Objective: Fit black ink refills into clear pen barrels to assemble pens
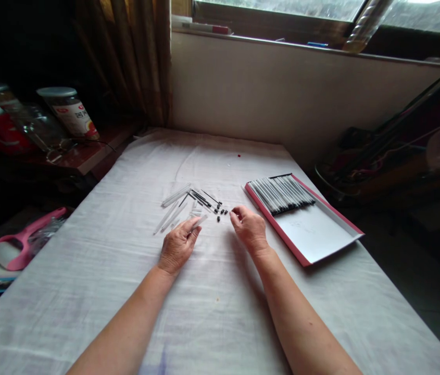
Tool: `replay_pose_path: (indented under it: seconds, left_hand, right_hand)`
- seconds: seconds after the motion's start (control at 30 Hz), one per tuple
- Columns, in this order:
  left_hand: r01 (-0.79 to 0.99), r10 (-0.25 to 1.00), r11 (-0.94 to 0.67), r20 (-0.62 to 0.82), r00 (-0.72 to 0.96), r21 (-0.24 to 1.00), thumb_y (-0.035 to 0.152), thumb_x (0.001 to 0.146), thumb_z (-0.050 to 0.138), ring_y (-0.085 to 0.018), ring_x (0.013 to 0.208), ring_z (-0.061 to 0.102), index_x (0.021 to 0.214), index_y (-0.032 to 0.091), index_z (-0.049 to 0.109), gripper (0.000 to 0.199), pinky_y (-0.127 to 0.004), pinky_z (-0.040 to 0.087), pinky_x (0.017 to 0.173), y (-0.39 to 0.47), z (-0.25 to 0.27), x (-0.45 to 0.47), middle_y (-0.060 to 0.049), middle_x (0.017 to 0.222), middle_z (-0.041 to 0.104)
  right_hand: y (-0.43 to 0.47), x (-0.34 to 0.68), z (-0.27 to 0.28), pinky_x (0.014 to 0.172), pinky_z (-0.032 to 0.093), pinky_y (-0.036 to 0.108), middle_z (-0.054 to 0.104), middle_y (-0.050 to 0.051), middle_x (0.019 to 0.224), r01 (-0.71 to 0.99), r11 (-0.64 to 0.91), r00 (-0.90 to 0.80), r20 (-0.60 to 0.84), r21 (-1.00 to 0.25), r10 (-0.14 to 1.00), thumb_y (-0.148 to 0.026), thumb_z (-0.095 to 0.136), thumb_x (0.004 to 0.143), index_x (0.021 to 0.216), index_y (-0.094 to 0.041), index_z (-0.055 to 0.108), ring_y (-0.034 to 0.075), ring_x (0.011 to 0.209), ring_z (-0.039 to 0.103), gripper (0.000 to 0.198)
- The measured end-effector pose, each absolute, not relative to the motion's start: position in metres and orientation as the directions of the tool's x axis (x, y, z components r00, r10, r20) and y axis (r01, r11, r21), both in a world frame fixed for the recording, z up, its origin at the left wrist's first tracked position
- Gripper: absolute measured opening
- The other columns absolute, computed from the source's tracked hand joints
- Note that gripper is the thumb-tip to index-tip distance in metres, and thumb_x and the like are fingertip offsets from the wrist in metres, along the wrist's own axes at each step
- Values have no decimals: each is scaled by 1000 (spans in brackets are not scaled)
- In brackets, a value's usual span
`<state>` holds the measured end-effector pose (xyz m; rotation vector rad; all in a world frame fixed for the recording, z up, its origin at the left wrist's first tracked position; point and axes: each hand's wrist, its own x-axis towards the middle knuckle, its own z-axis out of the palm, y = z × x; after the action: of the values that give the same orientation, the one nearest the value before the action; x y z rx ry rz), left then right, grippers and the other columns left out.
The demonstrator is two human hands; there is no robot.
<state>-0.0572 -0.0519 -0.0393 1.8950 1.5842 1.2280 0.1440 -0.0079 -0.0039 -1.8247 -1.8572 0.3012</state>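
My left hand (179, 245) is closed around a clear pen barrel (200, 222), which points up and to the right. Bent fingers and thumb come together on my right hand (249, 225); anything between them is too small to make out. Just left of its fingertips lie several small black pen plugs (218, 219). Beyond my left hand, loose clear barrels (176, 195) and dark pen refills (201, 198) are spread on the cloth. To the right, a shallow red-edged box lid (301, 239) holds a row of pens (281, 193) with black ends at its far side.
A white cloth (204, 323) covers the table. Jars (72, 112) and glasses stand on a dark side shelf at left, with a pink-handled object (28, 239) below. Behind the table is a wall under a window; a dark rack (391, 130) stands at right.
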Motion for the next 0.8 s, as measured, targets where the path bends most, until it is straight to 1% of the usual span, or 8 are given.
replay_pose_path:
  seconds: [0.03, 0.1, 0.13, 0.2, 0.3, 0.4, 0.6, 0.8]
  left_hand:
    - [599, 927, -295, 375, -10, 745, 39, 90, 54, -21, 90, 69, 115, 28, 68, 30, -31, 52, 82, -53, -38, -56, -6, 103, 73]
    - [632, 925, -299, 380, 9, 715, 41, 90, 53, -21, 87, 69, 115, 28, 68, 32, -29, 51, 81, -55, -35, -55, -5, 101, 74]
    - [656, 923, -302, 383, 20, 692, 42, 91, 52, -21, 86, 69, 115, 28, 68, 32, -28, 51, 79, -56, -33, -55, -5, 101, 74]
    - [703, 919, -309, 392, 47, 641, 43, 91, 51, -20, 87, 69, 116, 28, 68, 33, -27, 50, 77, -58, -31, -55, -5, 103, 73]
    - [758, 914, -325, 393, 98, 566, 43, 93, 48, -20, 89, 68, 118, 27, 67, 35, -26, 50, 77, -59, -29, -55, -5, 105, 73]
    - [797, 913, -333, 383, 140, 503, 42, 95, 45, -19, 89, 68, 120, 25, 65, 36, -27, 50, 77, -60, -28, -54, -5, 104, 73]
    - [836, 902, -363, 381, 205, 411, 41, 96, 44, -18, 88, 67, 119, 26, 65, 35, -27, 48, 73, -61, -29, -53, -3, 99, 72]
    - [830, 879, -422, 387, 278, 364, 41, 96, 44, -17, 86, 67, 118, 26, 66, 34, -26, 48, 72, -64, -28, -49, -3, 96, 72]
  right_hand:
    - [-12, 151, -5, 71, 48, 30, 74, 6, 83, 792, 98, 67, 246, -602, 967, -33, 55, 86, 86, -21, 67, 21, 76, 69, 17]
    - [-19, 162, -8, 67, 50, 30, 73, 6, 77, 579, 146, 156, 286, -802, 946, -40, 57, 83, 83, -19, 65, 20, 72, 69, 22]
    - [-22, 166, -10, 63, 51, 29, 72, 6, 77, 457, 155, 210, 275, -876, 938, -43, 59, 82, 83, -19, 64, 20, 70, 69, 25]
    - [-26, 171, -12, 55, 51, 27, 72, 7, 80, 235, 148, 315, 219, -961, 923, -47, 61, 79, 83, -17, 62, 19, 68, 70, 30]
    - [-28, 175, -14, 50, 50, 24, 73, 8, 84, 42, 152, 422, 155, -987, 893, -46, 63, 77, 83, -16, 60, 17, 64, 69, 30]
    - [-27, 177, -12, 48, 50, 23, 73, 7, 80, -33, 187, 462, 151, -982, 874, -43, 67, 76, 83, -16, 61, 15, 61, 67, 29]
    - [-30, 180, -5, 47, 50, 22, 72, 4, 78, -97, 245, 551, 153, -965, 820, -39, 69, 75, 81, -15, 62, 12, 57, 65, 26]
    - [-31, 177, -5, 49, 53, 23, 72, 4, 79, -70, 278, 594, 184, -958, 783, -37, 68, 77, 82, -15, 62, 13, 59, 66, 23]
